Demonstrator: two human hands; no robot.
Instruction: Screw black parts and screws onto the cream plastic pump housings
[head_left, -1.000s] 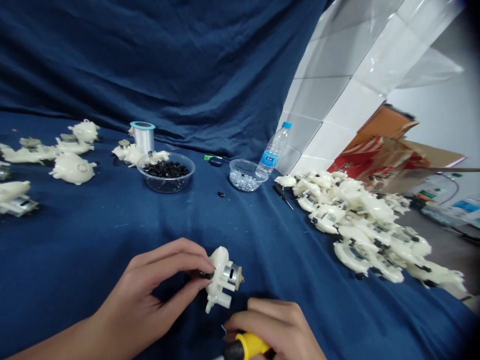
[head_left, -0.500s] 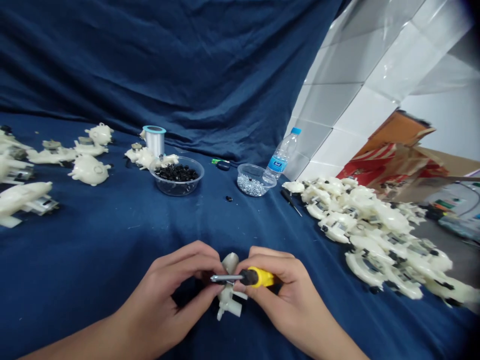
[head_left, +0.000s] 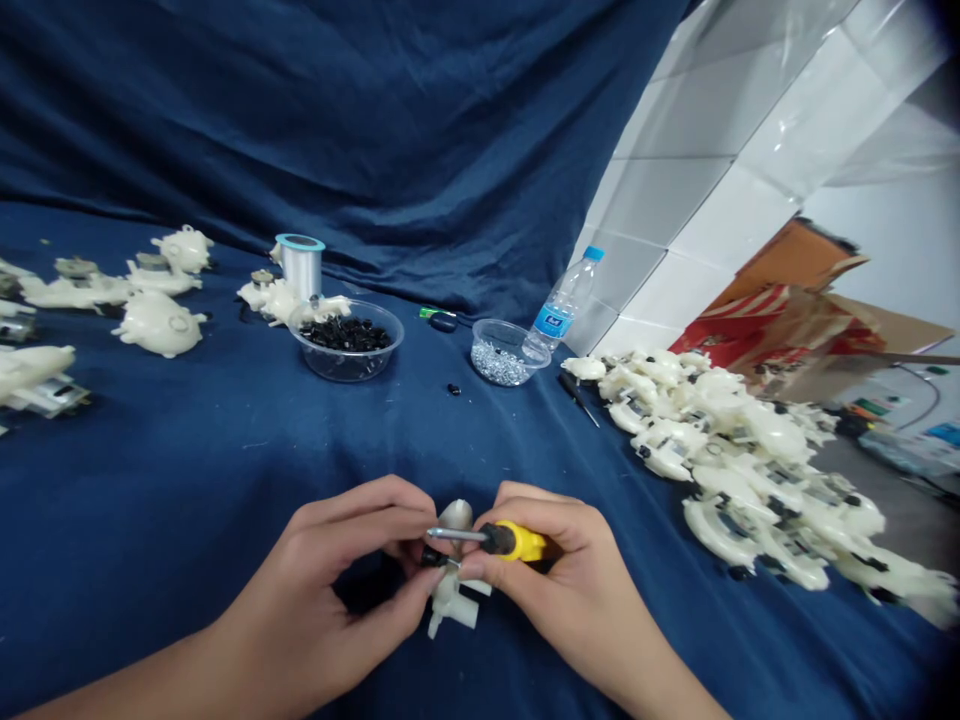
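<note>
My left hand [head_left: 341, 580] pinches a small cream plastic part [head_left: 454, 590] with a motor, low in the middle of the view over the blue cloth. My right hand [head_left: 559, 575] grips a yellow-handled screwdriver [head_left: 499, 540]. Its metal shaft points left, with the tip at the top of the part, close to my left fingertips. Most of the part is hidden between my two hands.
A clear bowl of black bits [head_left: 346, 340] and a smaller bowl of silver screws [head_left: 504, 352] stand mid-table, with a water bottle [head_left: 562, 303] and a spool [head_left: 300, 266]. A heap of cream parts [head_left: 742, 450] lies right; more parts [head_left: 154, 320] sit left. Cardboard boxes [head_left: 787, 300] stand far right.
My right hand rose from the bottom edge with the screwdriver and brought its tip to the part in my left hand. In the last half second both hands barely moved.
</note>
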